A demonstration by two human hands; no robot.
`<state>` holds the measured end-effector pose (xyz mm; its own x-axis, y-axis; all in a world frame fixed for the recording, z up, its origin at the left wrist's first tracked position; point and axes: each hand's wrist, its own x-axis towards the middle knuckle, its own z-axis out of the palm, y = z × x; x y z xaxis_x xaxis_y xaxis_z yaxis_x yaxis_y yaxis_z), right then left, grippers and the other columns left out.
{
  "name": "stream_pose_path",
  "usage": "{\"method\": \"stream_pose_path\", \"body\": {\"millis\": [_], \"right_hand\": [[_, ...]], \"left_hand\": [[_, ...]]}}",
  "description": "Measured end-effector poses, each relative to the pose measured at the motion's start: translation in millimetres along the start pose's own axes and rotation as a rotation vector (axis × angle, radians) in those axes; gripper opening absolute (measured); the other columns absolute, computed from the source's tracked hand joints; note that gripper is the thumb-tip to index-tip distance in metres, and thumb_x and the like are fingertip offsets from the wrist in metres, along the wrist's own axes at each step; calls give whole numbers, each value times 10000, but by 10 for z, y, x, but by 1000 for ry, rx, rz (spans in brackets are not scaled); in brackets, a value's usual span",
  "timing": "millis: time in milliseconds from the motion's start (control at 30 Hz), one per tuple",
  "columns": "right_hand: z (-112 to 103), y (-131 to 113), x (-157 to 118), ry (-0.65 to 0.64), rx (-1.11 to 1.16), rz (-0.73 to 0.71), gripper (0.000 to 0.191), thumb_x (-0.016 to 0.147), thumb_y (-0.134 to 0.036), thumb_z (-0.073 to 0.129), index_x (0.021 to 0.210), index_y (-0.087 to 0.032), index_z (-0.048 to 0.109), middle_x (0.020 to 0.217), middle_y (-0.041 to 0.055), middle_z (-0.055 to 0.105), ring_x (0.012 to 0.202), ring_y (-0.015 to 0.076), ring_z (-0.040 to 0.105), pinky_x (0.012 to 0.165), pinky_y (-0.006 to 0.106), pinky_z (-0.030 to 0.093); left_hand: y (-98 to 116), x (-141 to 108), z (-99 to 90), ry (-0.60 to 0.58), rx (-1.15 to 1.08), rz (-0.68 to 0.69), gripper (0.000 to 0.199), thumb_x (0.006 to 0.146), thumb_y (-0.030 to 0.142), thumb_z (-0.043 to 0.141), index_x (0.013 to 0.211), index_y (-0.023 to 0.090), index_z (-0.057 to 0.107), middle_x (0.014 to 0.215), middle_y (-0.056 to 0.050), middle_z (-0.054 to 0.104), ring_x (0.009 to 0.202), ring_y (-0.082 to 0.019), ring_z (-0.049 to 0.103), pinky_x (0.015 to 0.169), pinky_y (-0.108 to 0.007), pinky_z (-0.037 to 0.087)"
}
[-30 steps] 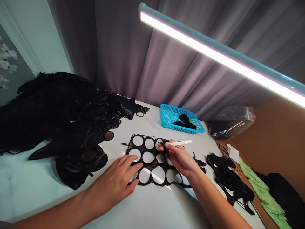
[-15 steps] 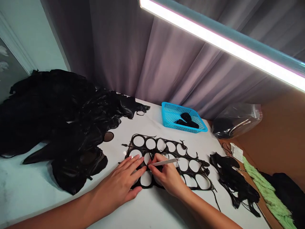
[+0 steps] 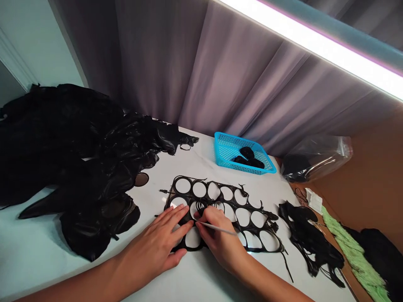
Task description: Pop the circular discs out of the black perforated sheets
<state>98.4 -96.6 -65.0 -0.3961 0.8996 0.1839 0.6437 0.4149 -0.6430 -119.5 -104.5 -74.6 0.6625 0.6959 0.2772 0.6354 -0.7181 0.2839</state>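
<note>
We have bare tabletop point(image 3: 189, 285) between our forearms point(image 3: 94, 270), nearside of the perforated black sheet point(image 3: 251, 228), and a lane beyond it up to the blue plastic basket point(image 3: 245, 170). A black material heap point(image 3: 66, 138) bars its left, black scraps point(image 3: 310, 235) its right. Our left hand point(image 3: 165, 237) and right hand point(image 3: 222, 239), gripping a slim tool point(image 3: 220, 229), block its nearer left part.

An overexposed tube lamp point(image 3: 315, 40) glares from the upper right.

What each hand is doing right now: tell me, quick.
Left hand: open, fingers spread on the black sheet with round holes.
Right hand: closed, holding a thin pale tool.
</note>
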Motion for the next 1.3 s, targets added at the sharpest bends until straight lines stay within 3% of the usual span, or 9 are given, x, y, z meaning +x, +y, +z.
{"method": "stream_pose_path", "body": {"millis": [167, 233, 300, 433, 600, 767, 867, 1033, 1300], "right_hand": [[-129, 92, 117, 22, -376, -274, 92, 882, -118, 494, 851, -202, 515, 952, 69, 646, 850, 229, 536, 783, 373, 344], [-360, 266, 293, 151, -405, -178, 136, 903, -142, 445, 804, -207, 512, 867, 67, 636, 797, 226, 527, 752, 365, 341], [-617, 482, 484, 344, -353, 28, 212, 926, -197, 426, 722, -218, 478, 725, 41, 595, 684, 206, 499, 676, 339, 334], [-863, 749, 714, 352, -3, 191, 236, 906, -342, 521, 703, -222, 528, 755, 30, 624, 696, 196, 545, 658, 311, 374], [-641, 597, 756, 175, 495, 320, 272, 823, -421, 656, 707, -217, 518, 779, 35, 686, 748, 197, 610, 650, 290, 419], [-446, 378, 735, -24, 745, 359, 291, 822, -447, 683, 761, -216, 517, 798, 35, 699, 690, 180, 613, 583, 278, 434], [-372, 331, 673, -106, 674, 293, 239, 853, -400, 653, 765, -212, 534, 897, 43, 712, 721, 175, 614, 627, 292, 461], [-279, 281, 571, -73, 372, 173, 163, 899, -270, 562, 753, -205, 533, 898, 23, 676, 765, 161, 564, 684, 283, 423], [-255, 294, 561, -69, 342, 133, 187, 911, -225, 545, 733, -210, 491, 834, -1, 591, 739, 151, 518, 656, 267, 398]], "left_hand": [[-18, -19, 32, -33, -10, -3, 602, 841, 225, 660, 1413, 237, 475, 1566, -122, 360, 1401, -329, 402, 1083, -475, 458], [-26, -29, 32, -15, -4, 5, 608, 820, 205, 672, 1399, 240, 488, 1567, -125, 350, 1410, -343, 380, 1082, -492, 453], [-35, -31, 9, -8, -3, 13, 621, 803, 201, 691, 1391, 235, 496, 1561, -136, 352, 1402, -355, 389, 1071, -499, 461], [-31, 59, -135, -77, -4, 16, 546, 813, 280, 729, 1330, 239, 557, 1487, -156, 441, 1316, -360, 492, 976, -480, 535], [-13, 379, -266, -63, -42, -42, 418, 841, 274, 701, 1245, 243, 598, 1250, -99, 602, 1119, -301, 610, 895, -455, 565], [-127, 493, -73, -6, 20, -19, 495, 887, 312, 663, 1338, 160, 528, 1386, -145, 568, 1303, -313, 513, 1044, -455, 481], [-183, 415, 38, -7, 51, -8, 572, 896, 361, 654, 1408, 180, 475, 1469, -150, 504, 1358, -309, 466, 1098, -463, 431], [-172, 364, 58, -7, 99, 11, 560, 897, 373, 652, 1400, 179, 500, 1493, -163, 472, 1372, -322, 448, 1103, -484, 418], [-157, 379, 78, -18, 160, 28, 535, 900, 375, 641, 1369, 142, 531, 1465, -183, 500, 1363, -337, 456, 1084, -484, 432]]}}
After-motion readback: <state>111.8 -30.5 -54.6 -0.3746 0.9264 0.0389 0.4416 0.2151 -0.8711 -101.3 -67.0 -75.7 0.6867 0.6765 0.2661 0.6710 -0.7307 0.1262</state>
